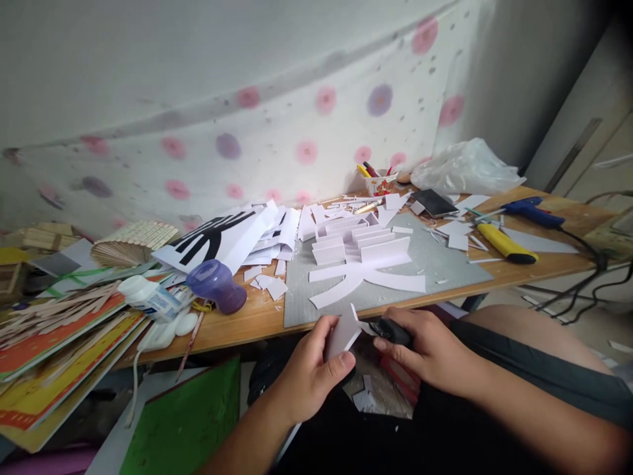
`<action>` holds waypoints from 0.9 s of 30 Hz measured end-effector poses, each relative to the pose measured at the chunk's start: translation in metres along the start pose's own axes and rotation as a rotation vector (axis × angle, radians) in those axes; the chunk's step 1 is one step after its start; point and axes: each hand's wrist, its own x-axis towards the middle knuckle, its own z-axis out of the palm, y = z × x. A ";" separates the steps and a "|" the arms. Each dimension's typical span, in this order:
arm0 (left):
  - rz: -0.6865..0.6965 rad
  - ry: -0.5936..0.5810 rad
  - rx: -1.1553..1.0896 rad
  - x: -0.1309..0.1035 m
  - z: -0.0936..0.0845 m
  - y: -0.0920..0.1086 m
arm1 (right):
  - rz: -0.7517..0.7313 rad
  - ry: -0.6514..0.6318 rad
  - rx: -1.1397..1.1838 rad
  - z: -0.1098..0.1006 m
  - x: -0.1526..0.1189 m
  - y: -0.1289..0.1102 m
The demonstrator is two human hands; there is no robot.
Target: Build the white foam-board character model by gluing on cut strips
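Note:
My left hand (324, 363) pinches a small white foam board piece (343, 333) between thumb and fingers, just off the table's front edge. My right hand (420, 346) is wrapped round a black utility knife (393, 332). Its blade points left and meets, or nearly meets, the right edge of the piece; I cannot tell which. Beyond both hands, a white cut-out character (356, 274) lies on the grey cutting mat (301, 313). Several upright white strips (386, 247) stand on its upper part, forming raised walls.
Left of the mat are a purple cup (215, 285), a white bottle (151, 297) and printed sheets (217, 237). On the right lie a yellow-handled knife (507, 243) and a blue glue gun (534, 211) with a black cord. White scraps (270, 285) litter the table (257, 326).

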 end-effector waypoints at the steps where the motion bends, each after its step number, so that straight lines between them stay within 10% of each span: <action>1: -0.003 -0.013 0.013 -0.002 0.002 -0.001 | 0.014 0.008 -0.029 0.003 -0.003 0.001; 27: -0.011 -0.139 0.084 -0.014 0.026 -0.002 | 0.123 0.009 -0.056 0.030 -0.041 0.010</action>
